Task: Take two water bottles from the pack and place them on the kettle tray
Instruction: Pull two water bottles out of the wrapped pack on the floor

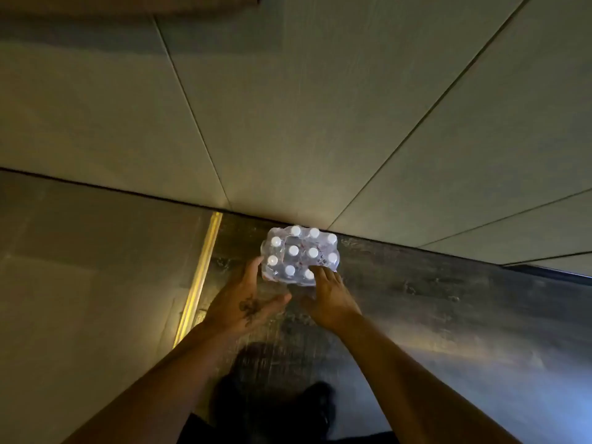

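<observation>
Both hands at frame centre, spread open, holding nothing. Left hand (248, 302): fingertips touch the lower-left corner of the pack (299, 255), thumb splayed to the right. Right hand (330, 294): fingers rest on the pack's lower-right edge, over the wrap near a cap. Likely reason for the two-sided contact: steady the pack and find or tear an opening in the wrap, since no bottle is free yet.

Pack: clear shrink-wrap, bottles upright, white caps (293, 250) up, roughly a dozen showing. Stands on the dark floor (416, 296) hard against the base of the wall (288, 123), just right of a lit yellow strip (200, 277); probably parked there out of the way.

Labels: faint reddish print on the wrap, too blurred to read. No brand legible.

Kettle tray: not in view. A dark shoe (317, 408) shows at lower centre.
</observation>
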